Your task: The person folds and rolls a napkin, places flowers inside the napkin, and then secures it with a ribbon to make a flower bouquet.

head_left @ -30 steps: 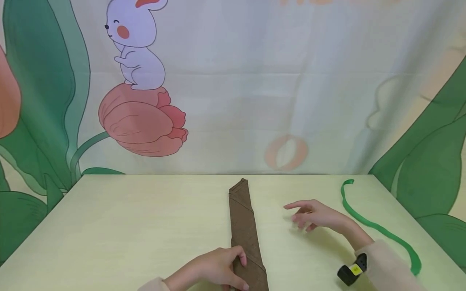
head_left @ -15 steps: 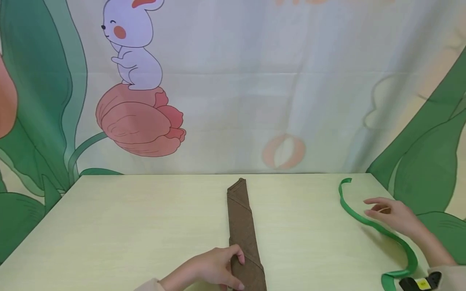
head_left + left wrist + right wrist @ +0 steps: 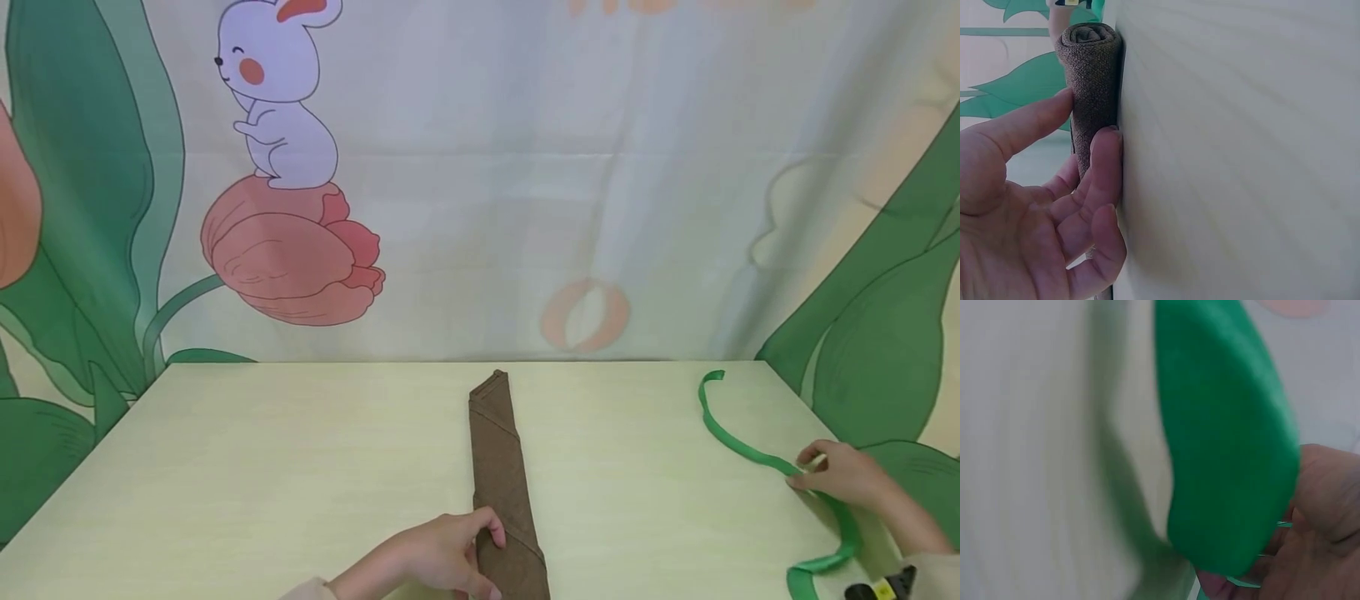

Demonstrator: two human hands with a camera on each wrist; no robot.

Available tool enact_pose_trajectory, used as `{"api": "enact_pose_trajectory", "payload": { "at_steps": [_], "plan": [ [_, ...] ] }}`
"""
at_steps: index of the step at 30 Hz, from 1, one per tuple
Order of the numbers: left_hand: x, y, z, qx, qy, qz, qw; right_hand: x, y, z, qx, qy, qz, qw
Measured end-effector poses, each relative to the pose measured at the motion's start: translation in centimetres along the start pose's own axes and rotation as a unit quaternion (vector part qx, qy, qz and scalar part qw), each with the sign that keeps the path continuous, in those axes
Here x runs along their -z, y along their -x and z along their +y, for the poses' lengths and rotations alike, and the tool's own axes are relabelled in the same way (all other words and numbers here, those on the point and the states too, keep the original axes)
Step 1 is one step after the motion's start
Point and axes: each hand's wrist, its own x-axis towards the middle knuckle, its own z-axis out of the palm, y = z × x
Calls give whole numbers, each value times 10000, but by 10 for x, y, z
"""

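Observation:
A rolled brown cloth (image 3: 498, 467) lies lengthwise on the table, its far tip slanted. Its near end shows a spiral in the left wrist view. My left hand (image 3: 442, 550) holds the roll near that end, thumb on one side and bent fingers (image 3: 1105, 156) on the other. At the right, a long green ribbon (image 3: 738, 446) winds in curves along the table. My right hand (image 3: 843, 475) pinches it partway along, between thumb and forefinger. In the right wrist view the ribbon (image 3: 1225, 437) hangs close to the camera and hides part of the fingers.
The pale table (image 3: 262, 483) ends at a back edge against a printed curtain (image 3: 465, 208) with a rabbit and tulip. A black wrist camera (image 3: 881, 587) sits on the right wrist, beside the ribbon's near loop.
My right hand has moved right from beside the roll to the ribbon, then come down and taken hold of it. The left hand has stayed on the rolled cloth.

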Motion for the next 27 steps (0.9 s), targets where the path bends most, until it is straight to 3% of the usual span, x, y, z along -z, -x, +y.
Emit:
{"api": "enact_pose_trajectory", "payload": {
  "at_steps": [11,19,23,27],
  "plan": [
    [0,1,0,-30,0,29,10000,-5,-3,-3,437,154,328,9984],
    [0,1,1,-19,31,22,10000,-4,-3,-8,387,133,418,9983],
    [0,1,0,-4,19,4,10000,-2,-1,-24,425,39,619,9972],
    [0,0,-1,20,11,-25,10000,-3,2,-51,457,-514,775,9946]
  ]
}}
